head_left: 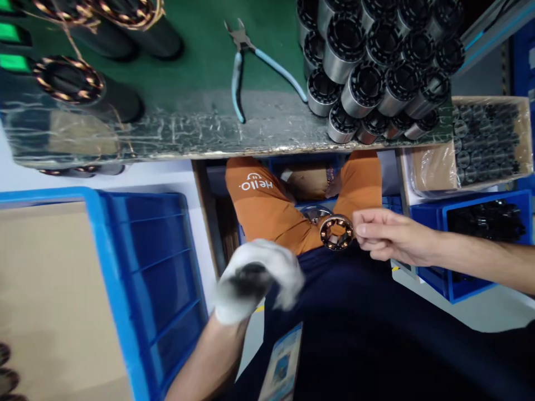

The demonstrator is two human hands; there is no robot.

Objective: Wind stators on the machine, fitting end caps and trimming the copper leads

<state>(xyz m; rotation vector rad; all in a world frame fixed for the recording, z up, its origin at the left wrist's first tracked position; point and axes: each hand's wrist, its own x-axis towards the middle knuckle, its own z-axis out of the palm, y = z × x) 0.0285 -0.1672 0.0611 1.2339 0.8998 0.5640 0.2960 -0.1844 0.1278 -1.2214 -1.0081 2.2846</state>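
My right hand point(387, 236), bare, is closed on a round stator point(336, 231) with copper windings, held over my lap just below the bench edge. My left hand point(257, 278) wears a white glove and is smeared by motion; something dark sits against its palm, and I cannot make out what it is or how the fingers lie. The two hands are apart, the left one lower and to the left of the stator.
The green bench mat point(200, 55) carries blue-handled cutters point(242, 61), a stack of bare metal stator cores point(376, 61) at right and wound stators point(69, 81) at left. A blue crate point(142, 267) with cardboard stands left, a blue bin point(468, 245) and carton point(489, 139) right.
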